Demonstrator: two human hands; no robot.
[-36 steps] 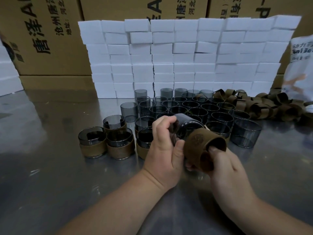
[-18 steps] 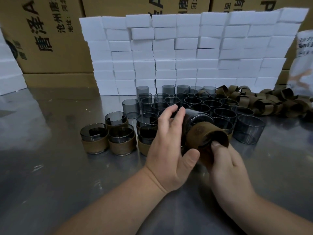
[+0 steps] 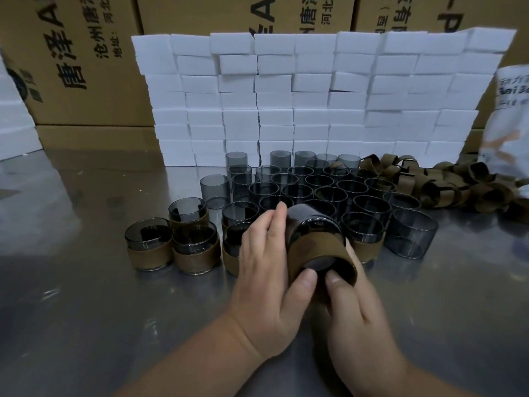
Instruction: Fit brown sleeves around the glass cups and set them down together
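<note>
Here | left hand (image 3: 266, 267), right hand (image 3: 355, 305) clasp tilted glass cup (image 3: 312, 224) in brown sleeve (image 3: 315, 250) — right fingers hidden underneath

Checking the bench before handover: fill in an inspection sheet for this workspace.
Surface: reflective metal table.
Job's things: glass cup held tilted, brown sleeve around it; sleeved cups grouped left; bare cups behind; loose sleeves heaped right.
Clutter: white printed bag at right edge.
Hands: left hand holds the cup; right hand grips the sleeve.
Cables: nothing seen.
Surroundings: white blocks stacked as a wall; cardboard cartons behind.
</note>
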